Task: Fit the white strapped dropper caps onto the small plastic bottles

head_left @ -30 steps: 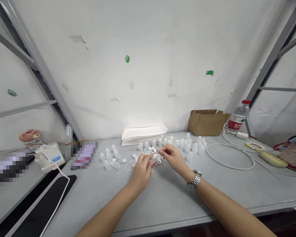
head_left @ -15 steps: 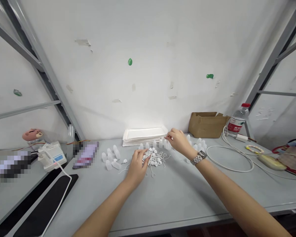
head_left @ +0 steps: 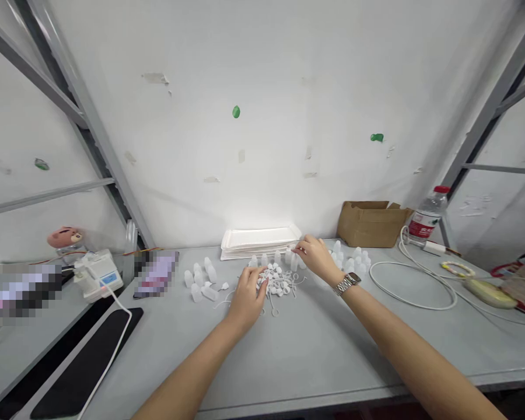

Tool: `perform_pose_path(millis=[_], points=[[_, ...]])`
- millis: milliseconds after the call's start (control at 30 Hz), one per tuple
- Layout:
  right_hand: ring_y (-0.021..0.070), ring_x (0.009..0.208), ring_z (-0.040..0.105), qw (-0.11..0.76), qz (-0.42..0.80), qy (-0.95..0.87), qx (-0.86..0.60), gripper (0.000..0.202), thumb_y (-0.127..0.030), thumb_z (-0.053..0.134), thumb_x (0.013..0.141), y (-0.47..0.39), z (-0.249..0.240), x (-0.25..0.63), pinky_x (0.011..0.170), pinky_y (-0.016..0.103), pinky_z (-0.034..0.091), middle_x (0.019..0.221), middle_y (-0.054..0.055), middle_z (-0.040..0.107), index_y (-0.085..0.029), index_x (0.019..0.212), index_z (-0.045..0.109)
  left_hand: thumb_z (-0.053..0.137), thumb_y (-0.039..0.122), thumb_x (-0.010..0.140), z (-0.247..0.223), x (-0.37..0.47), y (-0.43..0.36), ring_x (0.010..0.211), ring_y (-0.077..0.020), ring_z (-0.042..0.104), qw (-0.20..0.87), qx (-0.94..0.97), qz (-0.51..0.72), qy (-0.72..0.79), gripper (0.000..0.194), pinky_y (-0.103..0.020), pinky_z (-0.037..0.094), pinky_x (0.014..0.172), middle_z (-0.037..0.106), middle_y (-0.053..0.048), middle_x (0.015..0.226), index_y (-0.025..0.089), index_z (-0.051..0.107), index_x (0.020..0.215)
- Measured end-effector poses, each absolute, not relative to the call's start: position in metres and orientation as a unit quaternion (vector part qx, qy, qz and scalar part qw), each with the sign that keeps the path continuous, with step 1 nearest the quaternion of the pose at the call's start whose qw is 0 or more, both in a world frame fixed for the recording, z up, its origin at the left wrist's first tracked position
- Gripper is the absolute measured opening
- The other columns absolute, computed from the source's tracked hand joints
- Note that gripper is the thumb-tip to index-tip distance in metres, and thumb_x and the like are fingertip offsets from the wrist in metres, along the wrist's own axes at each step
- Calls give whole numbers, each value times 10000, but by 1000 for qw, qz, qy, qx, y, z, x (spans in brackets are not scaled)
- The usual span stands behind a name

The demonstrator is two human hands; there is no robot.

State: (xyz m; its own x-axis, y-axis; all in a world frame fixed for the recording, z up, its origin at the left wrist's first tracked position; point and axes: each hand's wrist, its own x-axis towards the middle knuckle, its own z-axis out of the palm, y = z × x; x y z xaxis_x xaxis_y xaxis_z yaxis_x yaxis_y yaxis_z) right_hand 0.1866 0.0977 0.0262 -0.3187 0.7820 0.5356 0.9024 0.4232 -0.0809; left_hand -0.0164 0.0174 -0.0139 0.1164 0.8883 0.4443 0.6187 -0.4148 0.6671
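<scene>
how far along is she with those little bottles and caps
Looks done: nothing certain; whether any small bottles are capped is too small to tell. Some stand right of the stack of white trays, others lie left.
In hand: the left hand rests on the pile of loose caps; the right hand reaches among standing bottles by the trays.
Left: many loose caps remain.

2 hands (head_left: 249, 294), 1 cardboard box (head_left: 370, 224), 1 water bottle (head_left: 426, 217), 1 wristwatch (head_left: 346, 283), 1 stack of white trays (head_left: 260, 241)
</scene>
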Motion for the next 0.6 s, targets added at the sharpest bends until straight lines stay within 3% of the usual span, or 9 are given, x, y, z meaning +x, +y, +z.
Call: perform_pose_path(millis=[133,333,600], points=[[175,704,522,280,-120,-802,-514,307,-359,428,879,91,36,193,668,293,332,805,76,575,-153,827,649,385,289,869,-16,-17,19,949,-185,522,160,730,418,516,301,-357,456,826,478,-67,1033,236,487,1147],[161,665,531,392,-91,-700,-590,299,-382,422,868,57,57,233,643,286,390,816,63,545,-164,853,627,382,290,866,-18,-17,20,918,-184,543,161,735,412,513,310,-346,462,795,485,-67,1040,235,483,1154],[227,759,565,216,-72,-709,-667,244,-374,499,825,27,22,252,587,300,377,870,97,563,-146,869,576,381,292,864,-19,-16,18,909,-178,545,164,745,404,505,312,-326,460,777,483,-60,1037,245,488,1154]])
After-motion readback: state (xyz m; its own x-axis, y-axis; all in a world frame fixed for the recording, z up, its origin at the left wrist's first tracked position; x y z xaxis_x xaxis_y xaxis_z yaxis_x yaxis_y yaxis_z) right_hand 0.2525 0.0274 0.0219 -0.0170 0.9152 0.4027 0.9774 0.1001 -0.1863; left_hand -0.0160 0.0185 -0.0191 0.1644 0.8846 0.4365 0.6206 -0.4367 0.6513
